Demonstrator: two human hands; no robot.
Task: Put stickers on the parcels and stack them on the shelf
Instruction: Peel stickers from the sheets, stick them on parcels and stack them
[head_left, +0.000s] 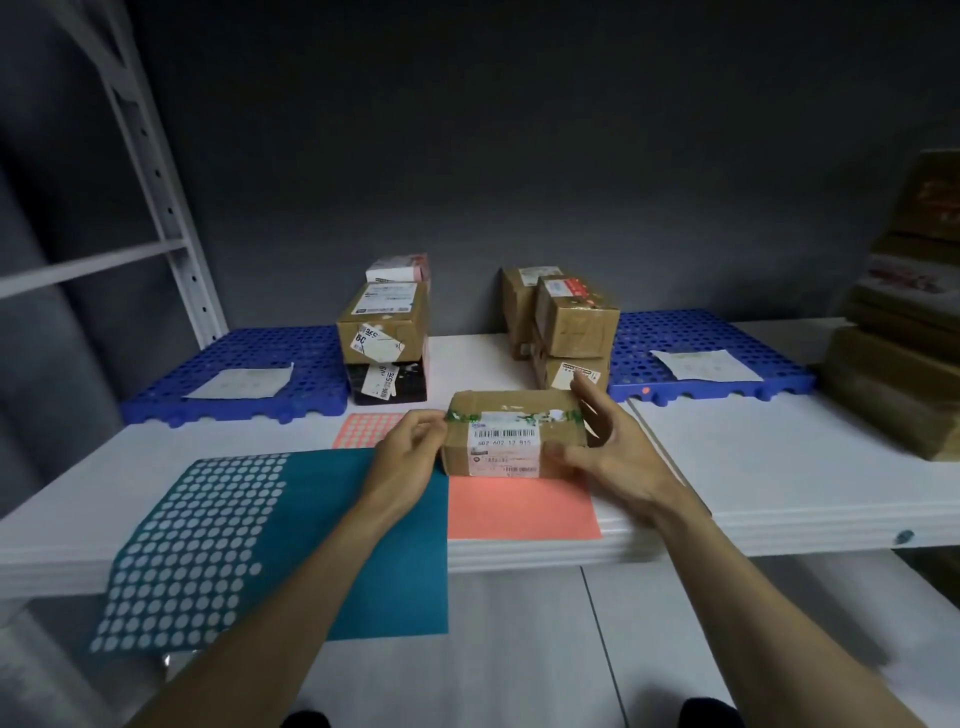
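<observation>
Both hands hold small brown parcel (511, 434) over front of white shelf (779, 457), barcode label facing camera. Left hand (410, 457) curls fingers on parcel's left end; right hand (613, 457) clamps right end, thumb on front face, fingers behind. Teal sticker sheet (260, 545) overhangs shelf edge at left; pink sheet (519, 509) lies under parcel. Two parcel stacks (384, 332) (569, 322) stand behind, between blue perforated mats (244, 364) (711, 353).
</observation>
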